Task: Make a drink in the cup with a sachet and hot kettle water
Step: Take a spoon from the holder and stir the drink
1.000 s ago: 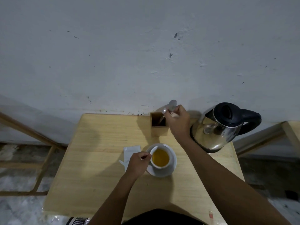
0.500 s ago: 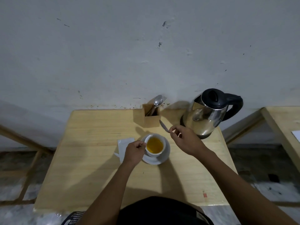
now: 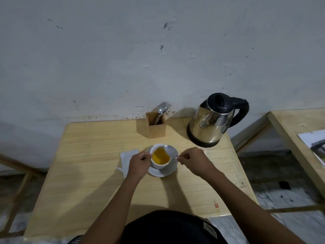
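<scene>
Head view | desk (image 3: 88, 173): front half bare, kettle (image 3: 212, 120) near right rear edge, wooden holder (image 3: 156, 127) with cutlery at rear | cup (image 3: 160, 158) of yellow drink on saucer (image 3: 167, 171), centre | left hand (image 3: 139, 164) closed on cup handle | right hand (image 3: 193, 162) pinching spoon (image 3: 171, 151) over cup rim | sachet (image 3: 127, 159) left of cup

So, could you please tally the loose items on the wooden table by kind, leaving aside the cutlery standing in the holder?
Cup: 1
Saucer: 1
Spoon (held in the right hand): 1
Kettle: 1
Wooden cutlery holder: 1
White sachet: 1
Total: 6
</scene>
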Motion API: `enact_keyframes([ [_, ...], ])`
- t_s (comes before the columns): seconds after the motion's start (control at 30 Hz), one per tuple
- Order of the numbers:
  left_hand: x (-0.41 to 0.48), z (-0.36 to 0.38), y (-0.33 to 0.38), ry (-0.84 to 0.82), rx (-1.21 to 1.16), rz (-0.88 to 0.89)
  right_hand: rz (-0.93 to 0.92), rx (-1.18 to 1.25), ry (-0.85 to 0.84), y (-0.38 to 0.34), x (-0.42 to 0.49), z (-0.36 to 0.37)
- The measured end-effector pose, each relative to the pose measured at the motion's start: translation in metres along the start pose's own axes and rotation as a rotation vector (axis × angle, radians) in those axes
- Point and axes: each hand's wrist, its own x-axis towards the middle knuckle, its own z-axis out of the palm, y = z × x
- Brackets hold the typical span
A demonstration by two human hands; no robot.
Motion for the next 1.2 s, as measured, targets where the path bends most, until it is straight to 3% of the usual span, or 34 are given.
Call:
enact_keyframes([
  [0.2,0.000,0.001,0.001,0.003,0.004,0.002,0.070,0.016,-0.050,-0.006,0.001,0.002],
  [0.57,-0.001,0.001,0.001,0.009,-0.013,-0.007,-0.062,-0.257,-0.221,-0.013,-0.004,-0.005],
  [0.8,-0.001,0.000,0.001,0.007,-0.003,-0.005,-0.126,-0.721,-0.144,-0.019,0.003,-0.005],
  [1.03,-0.001,-0.001,0.000,0.008,0.026,0.005,-0.357,-0.821,-0.151,-0.041,0.012,-0.009],
  [1.2,-0.001,0.000,0.001,0.004,0.031,0.012,-0.363,-0.879,-0.052,-0.058,0.026,0.001],
])
